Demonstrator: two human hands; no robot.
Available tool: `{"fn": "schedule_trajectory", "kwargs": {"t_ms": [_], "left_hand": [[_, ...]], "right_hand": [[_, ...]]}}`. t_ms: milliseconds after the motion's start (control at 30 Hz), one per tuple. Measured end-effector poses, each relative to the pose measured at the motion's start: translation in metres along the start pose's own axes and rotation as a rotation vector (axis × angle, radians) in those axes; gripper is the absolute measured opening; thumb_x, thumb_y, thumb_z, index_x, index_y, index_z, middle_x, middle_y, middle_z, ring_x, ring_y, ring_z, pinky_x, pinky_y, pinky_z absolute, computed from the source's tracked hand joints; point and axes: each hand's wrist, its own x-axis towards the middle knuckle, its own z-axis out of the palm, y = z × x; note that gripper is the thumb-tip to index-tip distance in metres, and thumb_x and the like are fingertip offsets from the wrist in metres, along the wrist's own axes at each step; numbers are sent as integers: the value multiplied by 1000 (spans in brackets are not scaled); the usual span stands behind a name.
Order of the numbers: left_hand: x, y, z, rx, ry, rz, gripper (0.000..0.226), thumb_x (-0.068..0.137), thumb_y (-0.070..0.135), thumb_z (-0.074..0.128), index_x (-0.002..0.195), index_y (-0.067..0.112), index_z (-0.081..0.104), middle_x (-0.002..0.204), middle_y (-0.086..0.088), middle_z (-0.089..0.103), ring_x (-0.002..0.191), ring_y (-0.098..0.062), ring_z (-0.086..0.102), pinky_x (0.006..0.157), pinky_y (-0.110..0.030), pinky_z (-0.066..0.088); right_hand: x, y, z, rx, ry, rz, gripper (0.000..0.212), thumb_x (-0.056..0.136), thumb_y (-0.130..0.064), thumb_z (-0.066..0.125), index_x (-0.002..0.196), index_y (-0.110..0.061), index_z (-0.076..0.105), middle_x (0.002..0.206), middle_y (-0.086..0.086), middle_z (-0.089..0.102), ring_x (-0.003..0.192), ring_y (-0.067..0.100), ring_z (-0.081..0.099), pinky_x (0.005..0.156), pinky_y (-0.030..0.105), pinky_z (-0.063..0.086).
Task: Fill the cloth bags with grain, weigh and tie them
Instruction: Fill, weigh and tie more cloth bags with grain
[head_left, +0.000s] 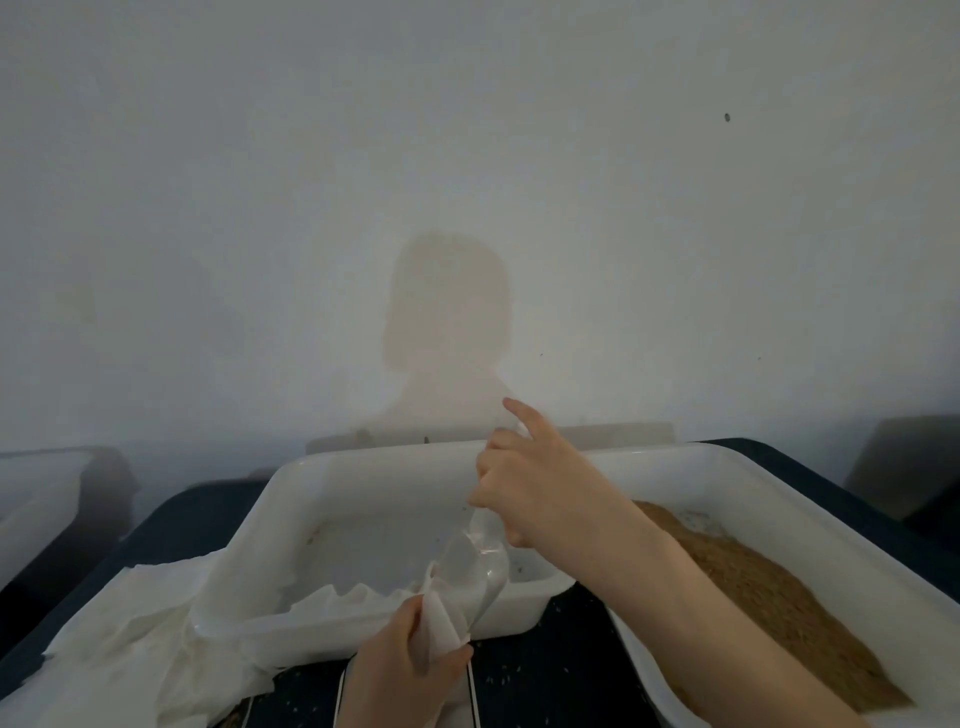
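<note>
The cloth bag (457, 608) is hanging between both hands over the near edge of the empty white tray (322, 499), at the front middle of the dark table (561, 660). It is looking thin, white and slightly translucent, crumpled into soft folds, and it is probably very light and limp while unfilled, likely to sag and shut unless its mouth is kept spread. The best hold is probably at the rim, with 2 separate pinches pulling the opening apart. The left hand (410, 670) is pinching the lower edge of the fabric between thumb and curled fingers. The right hand (535, 488) is gripping the upper part with most fingers curled, while its index finger is pointing straight up and away. Whether grain is already inside cannot be told. Brown grain (769, 587) is lying in a second white tray (779, 499) along the right edge of the table. More white cloth (156, 639) is draping over the front left corner, partly into the empty tray.
</note>
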Motion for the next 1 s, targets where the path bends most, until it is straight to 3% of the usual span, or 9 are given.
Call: {"fn": "schedule_trajectory", "kwargs": {"t_ms": [267,367,433,533,667,767,833,933,1000], "left_hand": [[-4,3,-4,-4,-9,31,61,76,50,70,127,36,39,111,17,49,103,-2,49,77,-9,33],[-6,0,-6,-30,-19,69,52,75,49,71,115,41,40,106,25,50,100,1,52,72,-1,35],[-8,-3,-7,-72,-17,90,45,74,47,72,110,40,45,104,22,58,94,3,56,72,-5,39],[-9,-3,-7,-106,14,97,29,80,42,68,101,40,49,88,16,65,80,5,60,74,-15,47],[-7,0,-3,-91,32,85,16,86,39,61,96,38,47,76,9,66,71,5,60,70,-16,46],[-5,2,1,-85,-3,81,22,85,39,62,97,38,44,82,12,65,73,5,60,69,-12,46],[-4,2,3,-69,-32,86,30,83,39,66,98,40,40,86,15,62,77,7,58,68,-8,44],[-3,4,4,-37,-65,77,41,78,40,70,98,44,35,93,19,56,79,8,54,67,-3,40],[0,4,5,-19,-71,80,47,77,40,72,101,44,32,95,22,51,80,9,51,67,-1,38]], "right_hand": [[-19,12,0,99,-57,49,36,83,-11,53,113,-27,66,109,-4,61,114,19,48,117,43,-4],[-33,28,13,284,-104,92,40,88,-22,54,125,-35,60,116,-10,62,115,14,49,112,37,11],[-45,40,27,451,-138,120,41,89,-28,55,128,-39,57,112,-19,61,110,6,51,105,30,23],[-67,54,53,762,-177,204,39,89,-23,59,123,-41,60,96,-30,54,100,-5,51,98,20,35],[-103,70,82,1044,-90,404,43,87,-13,63,108,-51,63,101,-25,65,97,-13,56,84,9,46],[-127,85,100,982,-51,524,43,88,-15,65,102,-55,59,101,-27,66,95,-12,57,80,6,44],[-142,95,112,928,-40,647,38,87,-18,67,101,-52,58,104,-25,65,90,-4,61,82,14,47],[-160,106,131,754,-46,847,28,88,-28,65,109,-47,61,98,-22,64,67,-8,51,70,17,41],[-167,111,142,598,-140,935,28,90,-36,60,117,-44,60,95,-23,62,57,-8,44,68,20,40]]}}
